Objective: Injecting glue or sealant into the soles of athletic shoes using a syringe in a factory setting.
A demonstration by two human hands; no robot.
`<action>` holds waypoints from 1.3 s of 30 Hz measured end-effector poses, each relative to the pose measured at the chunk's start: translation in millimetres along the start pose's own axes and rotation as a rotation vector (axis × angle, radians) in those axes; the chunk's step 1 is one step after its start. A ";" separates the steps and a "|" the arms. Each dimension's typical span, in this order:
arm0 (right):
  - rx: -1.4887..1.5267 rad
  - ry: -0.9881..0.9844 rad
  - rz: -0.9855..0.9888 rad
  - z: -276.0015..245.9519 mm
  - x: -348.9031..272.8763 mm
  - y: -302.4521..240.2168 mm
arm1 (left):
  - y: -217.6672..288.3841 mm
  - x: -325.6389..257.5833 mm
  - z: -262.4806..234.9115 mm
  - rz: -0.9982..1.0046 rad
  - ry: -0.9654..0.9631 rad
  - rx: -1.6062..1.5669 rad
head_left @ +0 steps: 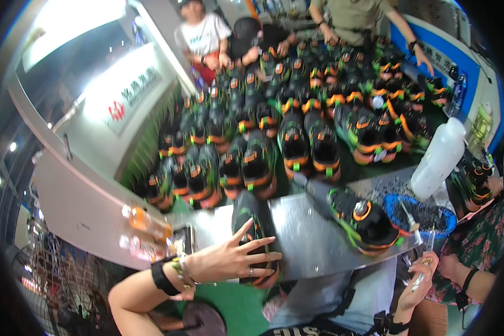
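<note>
My left hand (249, 257) is open, its fingers spread over a black shoe (252, 215) with green and orange trim. The shoe lies on the metal bench edge in front of me. At the right, my right hand (423, 274) is closed around a slim, light-coloured tool (432, 239) pointing upward; its exact kind is too blurred to tell. Between my hands rests another black shoe (347, 210), heel toward me, touching neither hand. Just beyond my right hand is a blue tray (395, 203) of dark bits, with a small brush (411, 221) across it.
Many similar shoes (255, 159) stand in rows across the green bench. A white bottle (439, 157) is beside the tray; orange drink bottles (145, 221) stand at the left. Other people (204, 33) are at the far side, and a co-worker's arm (470, 280) is close at right.
</note>
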State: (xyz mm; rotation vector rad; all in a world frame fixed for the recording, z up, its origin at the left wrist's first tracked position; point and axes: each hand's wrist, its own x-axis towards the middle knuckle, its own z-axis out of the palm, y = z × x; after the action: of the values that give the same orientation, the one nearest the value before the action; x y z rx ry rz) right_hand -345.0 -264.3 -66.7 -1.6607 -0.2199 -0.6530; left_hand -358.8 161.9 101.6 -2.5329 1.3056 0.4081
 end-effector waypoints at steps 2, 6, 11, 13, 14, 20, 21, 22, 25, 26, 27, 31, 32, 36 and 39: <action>0.025 0.046 0.004 -0.5 -0.1 -4.3 | -9.0 -0.6 11.4 -0.012 0.041 0.064; 0.074 0.075 0.005 -1.1 2.5 -13.6 | -21.6 13.3 13.8 0.087 0.063 -0.068; 0.109 0.083 0.056 -6.0 2.5 -9.1 | 19.3 39.6 -9.3 -0.129 0.289 0.004; 0.109 0.074 0.069 -18.7 -0.4 -9.2 | 49.1 53.5 -6.8 -0.256 0.413 0.026; 0.123 0.058 0.074 -25.3 -2.1 -8.8 | 66.2 62.0 -5.5 -0.321 0.479 0.083; -0.307 -0.065 -0.041 -31.3 17.7 18.0 | 117.7 119.3 22.3 -0.574 0.718 0.123; -0.138 -0.061 0.019 -30.8 19.4 16.0 | 118.6 122.0 22.9 -0.559 0.736 0.144; 0.029 -0.046 0.084 -29.7 22.0 11.8 | 120.3 122.3 24.0 -0.550 0.734 0.165; 0.286 0.008 0.274 -29.9 31.6 2.3 | 111.9 118.4 28.4 -0.533 0.728 0.173; 0.277 -0.021 0.308 -33.2 34.5 -3.5 | 112.1 118.3 31.9 -0.527 0.728 0.178; 0.279 -0.048 0.332 -33.3 38.1 -7.1 | 112.0 118.6 32.3 -0.516 0.714 0.154; 0.276 -0.072 0.374 -35.5 35.6 -23.5 | 110.4 114.1 25.2 -0.474 0.646 0.021; 0.263 -0.064 0.393 -33.4 35.4 -27.8 | 108.4 111.7 23.9 -0.440 0.632 -0.013; 0.290 -0.120 0.335 -37.2 27.0 -31.7 | 103.4 111.1 21.4 -0.395 0.618 -0.041; 0.201 -0.064 0.384 -35.1 17.2 -37.9 | 105.5 117.2 23.9 -0.415 0.660 -0.043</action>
State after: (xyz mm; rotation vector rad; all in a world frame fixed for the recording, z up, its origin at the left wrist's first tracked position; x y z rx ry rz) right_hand -359.8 -293.6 -23.2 -1.4770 -0.0084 -0.2784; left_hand -383.3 23.6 26.1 -2.9955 0.8827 -0.5321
